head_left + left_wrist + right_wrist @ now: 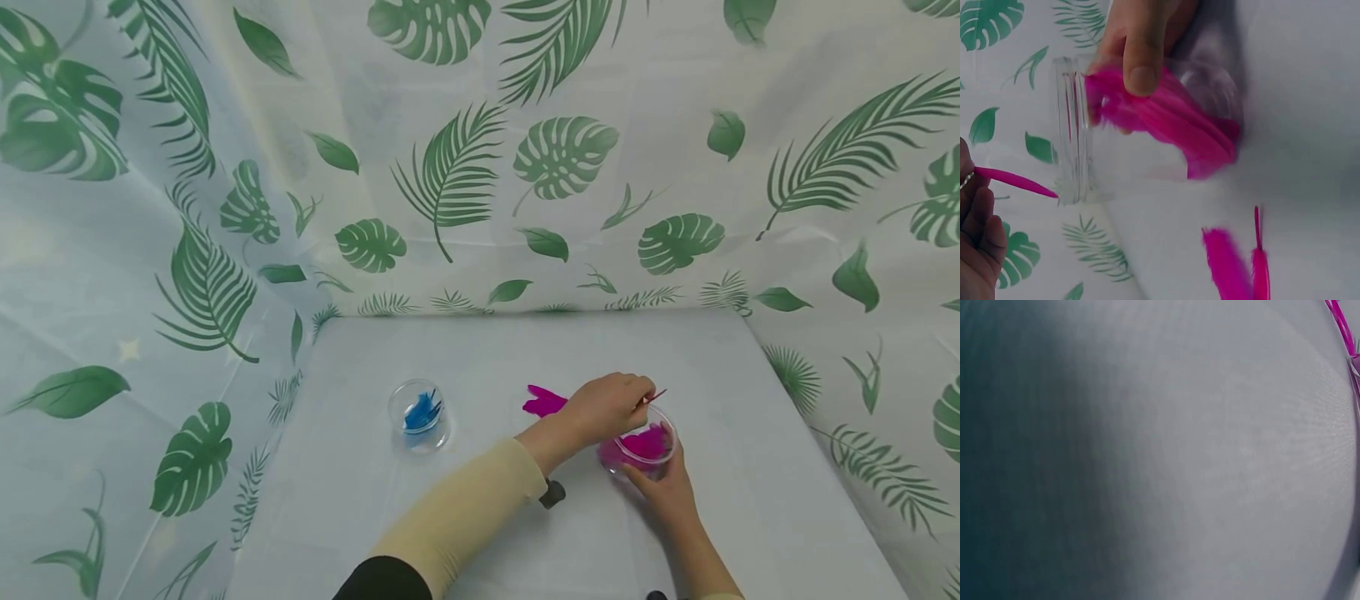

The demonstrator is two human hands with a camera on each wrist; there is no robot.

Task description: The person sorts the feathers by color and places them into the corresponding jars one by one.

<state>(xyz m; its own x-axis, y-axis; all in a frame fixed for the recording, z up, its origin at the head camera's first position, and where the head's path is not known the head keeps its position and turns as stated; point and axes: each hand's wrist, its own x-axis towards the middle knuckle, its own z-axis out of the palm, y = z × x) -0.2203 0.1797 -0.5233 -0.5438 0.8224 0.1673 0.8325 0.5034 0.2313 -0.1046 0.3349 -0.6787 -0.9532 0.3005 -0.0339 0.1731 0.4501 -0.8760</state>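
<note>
My left hand (611,408) reaches across from the left and pinches a thin pink feather (1022,182) by its end. In the left wrist view that feather points at the mouth of a clear jar (1138,153). My right hand (670,487) grips the jar round its side, thumb against the wall. Bright pink feathers (1194,134) lie bunched inside the jar. More pink feathers (543,401) lie on the table just beyond my left forearm. The right wrist view is mostly blurred grey, with a strip of pink (1342,325) at its right edge.
A second clear jar (401,404) holding blue feathers (422,412) stands on the left half of the white table (337,517). A leaf-patterned curtain (480,167) hangs behind the table and along its sides. A small dark object (552,494) sits at my left wrist.
</note>
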